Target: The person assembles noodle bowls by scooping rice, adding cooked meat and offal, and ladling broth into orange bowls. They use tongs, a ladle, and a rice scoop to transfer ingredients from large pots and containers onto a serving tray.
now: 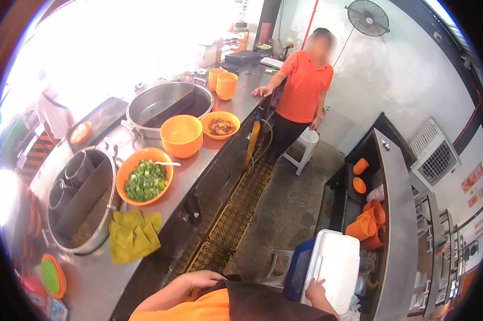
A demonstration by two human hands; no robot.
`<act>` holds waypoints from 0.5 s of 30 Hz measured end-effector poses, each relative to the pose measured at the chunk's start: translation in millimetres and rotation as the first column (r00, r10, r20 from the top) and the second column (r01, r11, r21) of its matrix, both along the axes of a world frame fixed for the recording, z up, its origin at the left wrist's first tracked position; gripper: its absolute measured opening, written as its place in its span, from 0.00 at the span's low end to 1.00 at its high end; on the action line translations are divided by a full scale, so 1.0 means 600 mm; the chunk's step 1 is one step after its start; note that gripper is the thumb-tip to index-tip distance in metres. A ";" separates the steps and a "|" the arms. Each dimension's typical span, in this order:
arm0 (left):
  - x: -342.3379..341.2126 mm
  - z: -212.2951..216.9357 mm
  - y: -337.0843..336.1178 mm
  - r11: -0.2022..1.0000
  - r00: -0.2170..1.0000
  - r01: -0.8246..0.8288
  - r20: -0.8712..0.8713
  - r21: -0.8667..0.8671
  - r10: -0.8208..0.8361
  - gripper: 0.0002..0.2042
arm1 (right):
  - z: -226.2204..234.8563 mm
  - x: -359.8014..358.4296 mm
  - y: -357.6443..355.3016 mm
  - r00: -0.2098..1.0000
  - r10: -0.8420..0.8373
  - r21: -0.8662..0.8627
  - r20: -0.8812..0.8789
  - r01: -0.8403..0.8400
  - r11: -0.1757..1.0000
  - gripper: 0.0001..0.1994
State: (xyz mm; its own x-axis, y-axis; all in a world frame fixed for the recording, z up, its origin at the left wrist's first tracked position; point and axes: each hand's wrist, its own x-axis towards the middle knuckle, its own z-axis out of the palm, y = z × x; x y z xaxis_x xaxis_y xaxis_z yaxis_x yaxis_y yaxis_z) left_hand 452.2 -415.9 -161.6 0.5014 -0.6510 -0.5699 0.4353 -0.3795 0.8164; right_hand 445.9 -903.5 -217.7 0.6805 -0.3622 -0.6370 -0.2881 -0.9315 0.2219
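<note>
Cooler (299, 267), right hand (316, 291) on white lid (336, 257), left hand (201, 280) beside black clothing (257, 304)

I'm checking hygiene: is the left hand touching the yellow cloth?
Apart. The head view shows a wide gap between the left hand and the yellow cloth.

A boxy cooler (335, 262), blue-bodied under a broad white lid with rounded corners; it sits upright, lid down, between a pale stool (276, 267) and the dark shelf unit (399, 214); what bears its weight is hidden.
</note>
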 end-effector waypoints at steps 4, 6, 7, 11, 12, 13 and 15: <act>0.061 0.023 0.040 0.999 0.999 0.020 0.027 -0.037 -0.019 0.25 | -0.012 0.007 -0.014 0.985 0.018 0.002 -0.174 -0.018 1.000 0.37; 0.072 0.029 0.049 0.981 0.996 -0.020 0.076 -0.195 0.035 0.26 | -0.020 0.012 -0.021 0.981 -0.003 0.027 -0.196 0.009 1.000 0.38; 0.079 0.033 0.054 0.990 0.998 -0.027 0.056 -0.136 0.035 0.26 | -0.025 0.014 -0.024 0.977 0.005 0.021 -0.213 -0.001 1.000 0.38; 0.096 0.069 0.096 0.975 0.968 -0.026 0.251 0.219 -0.030 0.23 | -0.046 0.021 -0.035 0.970 0.002 0.047 -0.245 0.010 0.999 0.40; 0.100 0.083 0.109 0.960 0.961 -0.044 0.273 0.276 -0.034 0.22 | -0.050 0.025 -0.039 0.959 0.024 0.053 -0.282 -0.009 0.999 0.41; 0.103 0.096 0.121 0.955 0.954 -0.086 0.301 0.284 -0.004 0.22 | -0.055 0.032 -0.043 0.954 0.046 0.061 -0.297 -0.029 0.998 0.42; 0.108 0.121 0.142 0.939 0.940 -0.160 0.338 0.304 0.050 0.23 | -0.061 0.046 -0.047 0.963 0.038 0.069 -0.265 -0.021 0.997 0.38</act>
